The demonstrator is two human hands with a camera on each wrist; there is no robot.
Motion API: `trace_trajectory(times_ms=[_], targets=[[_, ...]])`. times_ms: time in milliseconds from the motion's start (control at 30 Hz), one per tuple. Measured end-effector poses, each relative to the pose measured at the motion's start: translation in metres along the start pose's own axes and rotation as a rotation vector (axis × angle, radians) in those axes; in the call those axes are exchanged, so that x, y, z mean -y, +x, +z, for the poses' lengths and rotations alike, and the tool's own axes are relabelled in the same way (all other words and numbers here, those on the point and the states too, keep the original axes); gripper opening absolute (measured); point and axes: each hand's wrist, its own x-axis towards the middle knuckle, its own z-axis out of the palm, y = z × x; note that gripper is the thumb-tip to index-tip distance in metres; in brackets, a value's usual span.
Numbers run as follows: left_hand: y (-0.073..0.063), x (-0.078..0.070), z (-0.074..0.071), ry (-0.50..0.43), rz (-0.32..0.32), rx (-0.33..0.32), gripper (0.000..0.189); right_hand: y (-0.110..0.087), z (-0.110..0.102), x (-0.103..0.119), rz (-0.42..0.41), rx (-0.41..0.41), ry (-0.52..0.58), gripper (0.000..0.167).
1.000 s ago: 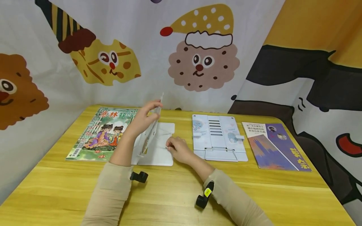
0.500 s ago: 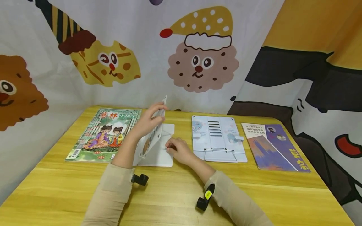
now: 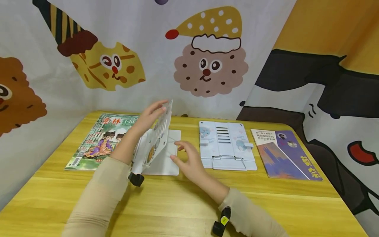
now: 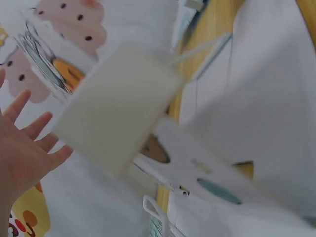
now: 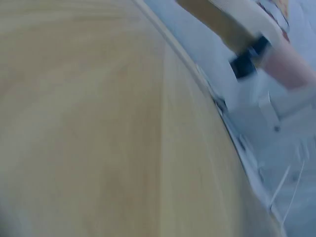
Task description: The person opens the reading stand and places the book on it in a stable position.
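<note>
A white book stand has its printed panel (image 3: 161,131) raised and leaning above a flat white base plate (image 3: 165,168). My left hand (image 3: 148,119) is at the panel's upper left side in the head view, fingers extended. The left wrist view shows that hand (image 4: 24,153) with its fingers spread, beside a blurred pale rectangular piece (image 4: 118,103). Just right of the base, my right hand (image 3: 190,161) has loose, parted fingers and holds nothing. Blurred parts of the stand (image 5: 296,123) appear at the right of the right wrist view, which does not show the right hand.
A second book stand (image 3: 226,144) lies folded flat right of centre, with a wire rest at its front. Beyond it is a purple book (image 3: 287,154). A green illustrated magazine (image 3: 102,141) lies at left, partly behind my left arm. A printed curtain (image 3: 160,72) hangs behind the table (image 3: 165,207).
My right hand has opened from a pinch at the base and drawn slightly away. My left hand's fingers have straightened and moved slightly left at the panel, which remains raised.
</note>
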Motion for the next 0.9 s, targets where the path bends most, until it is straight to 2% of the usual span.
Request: trace_trajectory(times_ms=[67,167,267,367,433,600,667,767,900], targets=[[0.003,-0.007,-0.001,-0.005,-0.007,0.003,0.050,0.000,0.001,0.010,-0.076,-0.063,0.025,0.053],[0.011,-0.008,0.000,-0.028,0.003,0.022,0.051,0.002,0.005,0.023,-0.174,-0.135,0.040,0.067],[0.022,0.004,0.003,-0.054,0.038,0.060,0.053,0.005,0.011,0.031,-0.248,-0.171,0.036,0.074],[0.031,0.020,0.008,-0.038,0.060,0.078,0.054,0.008,0.018,0.036,-0.278,-0.190,0.023,0.070],[0.036,0.029,0.010,-0.023,0.057,0.069,0.053,0.010,0.022,0.039,-0.272,-0.208,0.008,0.065],[0.036,0.034,0.014,-0.018,0.030,0.015,0.051,0.016,0.028,0.046,-0.203,-0.265,-0.026,0.047],[0.034,0.031,0.014,-0.026,0.017,0.010,0.052,0.017,0.027,0.047,-0.181,-0.280,-0.048,0.041],[0.028,0.018,0.013,-0.033,-0.009,0.016,0.052,0.015,0.021,0.047,-0.164,-0.277,-0.065,0.038],[0.018,0.006,0.012,-0.016,-0.042,0.010,0.051,0.011,0.010,0.043,-0.144,-0.232,-0.020,0.039]])
